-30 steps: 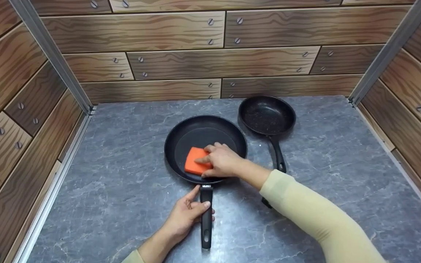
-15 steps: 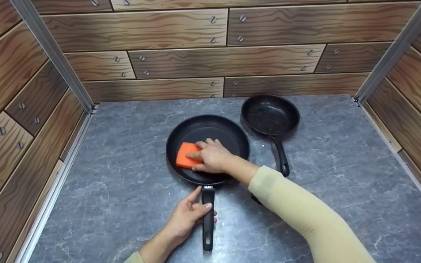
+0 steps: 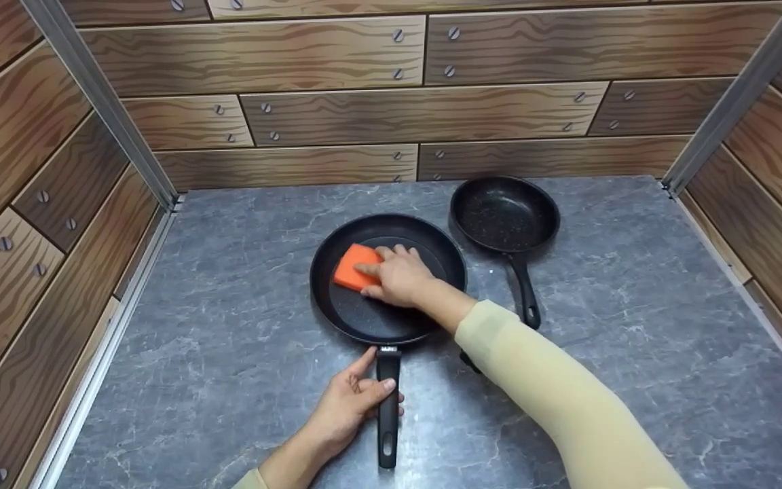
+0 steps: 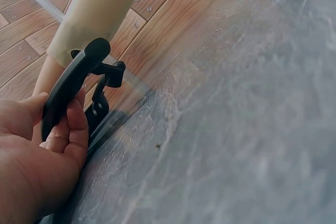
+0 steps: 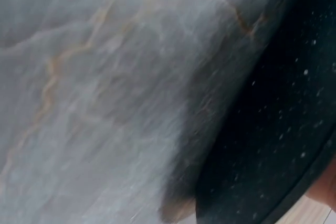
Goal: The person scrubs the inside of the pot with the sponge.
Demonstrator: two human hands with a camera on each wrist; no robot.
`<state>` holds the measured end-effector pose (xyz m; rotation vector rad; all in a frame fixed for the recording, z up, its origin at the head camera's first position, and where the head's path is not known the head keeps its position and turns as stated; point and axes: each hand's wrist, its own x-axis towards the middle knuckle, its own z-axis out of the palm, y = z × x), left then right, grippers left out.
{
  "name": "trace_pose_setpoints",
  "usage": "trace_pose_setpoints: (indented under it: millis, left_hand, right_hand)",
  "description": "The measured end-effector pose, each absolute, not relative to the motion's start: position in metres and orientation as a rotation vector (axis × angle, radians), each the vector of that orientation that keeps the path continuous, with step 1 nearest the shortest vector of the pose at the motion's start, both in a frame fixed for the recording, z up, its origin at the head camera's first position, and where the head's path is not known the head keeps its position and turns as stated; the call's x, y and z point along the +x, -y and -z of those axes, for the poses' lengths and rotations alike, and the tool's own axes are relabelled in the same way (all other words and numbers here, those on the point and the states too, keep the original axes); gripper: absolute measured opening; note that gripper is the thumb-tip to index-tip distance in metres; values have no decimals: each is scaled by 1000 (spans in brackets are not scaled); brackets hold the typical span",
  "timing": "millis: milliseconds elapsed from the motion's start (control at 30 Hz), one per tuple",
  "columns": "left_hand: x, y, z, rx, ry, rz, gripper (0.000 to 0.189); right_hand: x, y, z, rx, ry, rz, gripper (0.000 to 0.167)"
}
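Note:
A large black frying pan (image 3: 381, 322) stands on the grey marbled table, its handle (image 3: 387, 438) pointing toward me. My left hand (image 3: 343, 407) grips that handle, thumb on top and fingers curled beneath; in the left wrist view the handle (image 4: 68, 90) shows between thumb and fingers. Inside the pan, on the left part of its floor, lies an orange sponge (image 3: 350, 268). My right hand (image 3: 401, 275) holds the sponge at its right side, index finger stretched across the top and thumb at the near edge. The right wrist view shows mostly the pan's speckled outer wall (image 5: 273, 129).
A smaller black frying pan (image 3: 505, 216) sits behind and to the right, its handle (image 3: 525, 292) reaching back toward my right sleeve (image 3: 540, 380). Wood-patterned walls (image 3: 337, 54) with metal corner posts enclose the table (image 3: 228, 285) at the back and sides.
My right hand has moved the sponge leftward, then away from me across the pan's floor. The left hand keeps its grip on the handle. The view has shifted slightly.

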<state>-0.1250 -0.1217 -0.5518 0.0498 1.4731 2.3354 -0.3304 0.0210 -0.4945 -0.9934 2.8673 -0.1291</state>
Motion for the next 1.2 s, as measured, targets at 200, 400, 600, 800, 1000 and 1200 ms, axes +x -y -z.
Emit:
trace_pose_setpoints:
  millis: [200,400,600,800,1000,1200]
  left_hand:
    - [-125,121,553,46,-1470,-2335,95]
    - [-125,120,552,19,-1473,-2334,94]
    - [-125,120,551,2,-1488,-2321,94]
    - [-125,120,553,16,-1495,-2316,93]
    - [-126,120,552,39,-1493,-2320,93]
    - [-126,121,552,38,-1484,-2320,93]
  right_hand:
    - [-336,-36,495,-900,-2911,134,58]
    - [-336,-50,495,-871,-2941,157,58]
    - [-334,-59,496,-857,-2956,193,59]
    - [-327,-68,494,-859,-2949,234,58]
    - [-314,-78,490,-866,-2928,265,59]
    - [-300,-87,489,-918,-2915,280,58]
